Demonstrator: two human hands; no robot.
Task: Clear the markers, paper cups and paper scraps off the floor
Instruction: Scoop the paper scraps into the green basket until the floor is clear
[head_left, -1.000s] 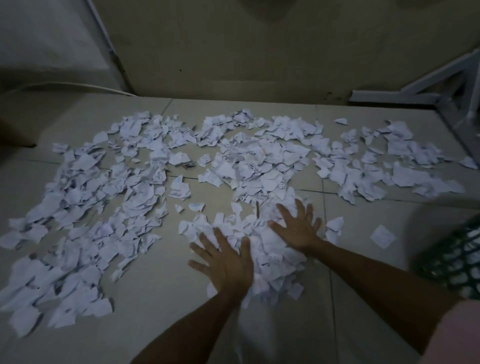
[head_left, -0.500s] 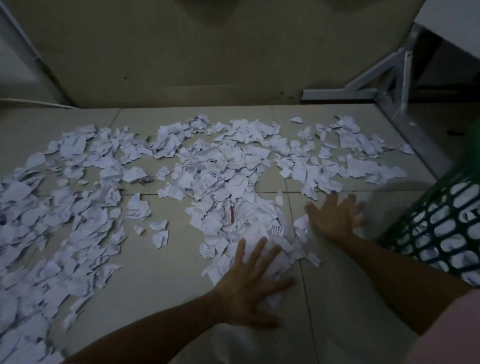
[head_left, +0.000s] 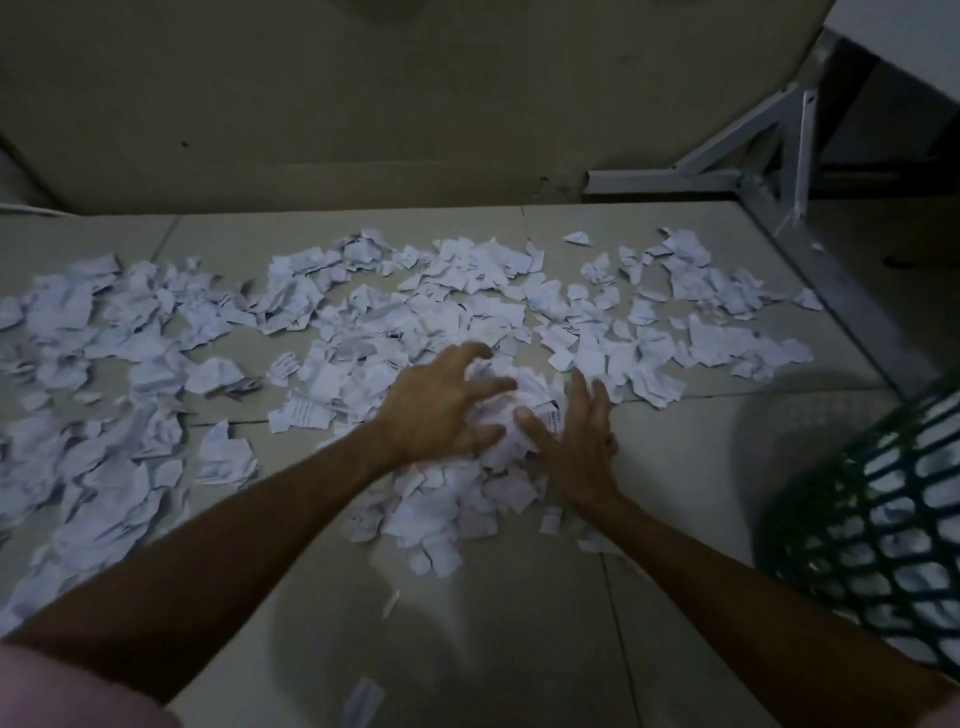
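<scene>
White torn paper scraps (head_left: 363, 332) litter the tiled floor (head_left: 519, 623). We have a bunched wad of scraps (head_left: 519, 410) squeezed between both palms: left hand (head_left: 436, 405) with fingers curled over its top, right hand (head_left: 576, 441) pressing in flat from the other side, thumb hooked on. The green mesh basket (head_left: 872, 525) lies to our right, nearer the right hand. No markers or cups seen.

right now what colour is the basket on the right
Dark green lattice basket, seen in the head view.
</scene>
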